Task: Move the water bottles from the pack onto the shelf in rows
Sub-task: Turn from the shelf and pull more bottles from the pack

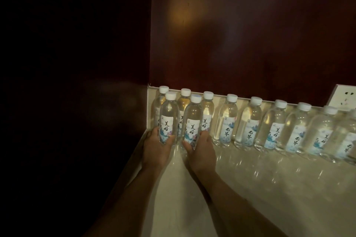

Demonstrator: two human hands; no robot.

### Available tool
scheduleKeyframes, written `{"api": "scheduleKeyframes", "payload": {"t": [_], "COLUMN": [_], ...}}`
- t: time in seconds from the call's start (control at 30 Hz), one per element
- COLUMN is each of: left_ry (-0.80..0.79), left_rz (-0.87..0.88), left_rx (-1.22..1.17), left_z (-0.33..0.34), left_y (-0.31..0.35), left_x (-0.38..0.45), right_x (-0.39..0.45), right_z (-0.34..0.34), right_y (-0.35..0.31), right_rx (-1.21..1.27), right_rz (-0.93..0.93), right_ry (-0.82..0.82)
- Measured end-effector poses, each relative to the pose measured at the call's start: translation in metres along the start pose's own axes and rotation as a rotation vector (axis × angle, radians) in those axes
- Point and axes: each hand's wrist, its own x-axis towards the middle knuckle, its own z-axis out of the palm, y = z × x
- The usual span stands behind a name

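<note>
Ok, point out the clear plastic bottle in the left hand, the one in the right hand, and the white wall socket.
Left hand's clear plastic bottle [167, 121]: head view, on its white label.
Right hand's clear plastic bottle [192, 127]: head view, on its label.
White wall socket [344, 95]: head view, on its faceplate.

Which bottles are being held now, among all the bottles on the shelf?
The two front bottles at the left end: the left hand grips one bottle, the right hand grips its neighbour. The back row stands untouched against the wall.
</note>
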Motion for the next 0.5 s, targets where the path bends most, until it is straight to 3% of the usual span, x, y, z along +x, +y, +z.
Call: {"api": "scheduleKeyframes", "payload": {"t": [0.5], "left_ry": [-0.005], "left_rz": [-0.005], "left_rx": [0.198], "left_z": [0.0022], "left_y": [0.0031], "left_x": [-0.0031], "right_x": [0.0028], "right_z": [-0.0051], "right_y": [0.0008], "right_rx": [0.063], "right_rz": [0.036], "right_ry": [-0.010]}}
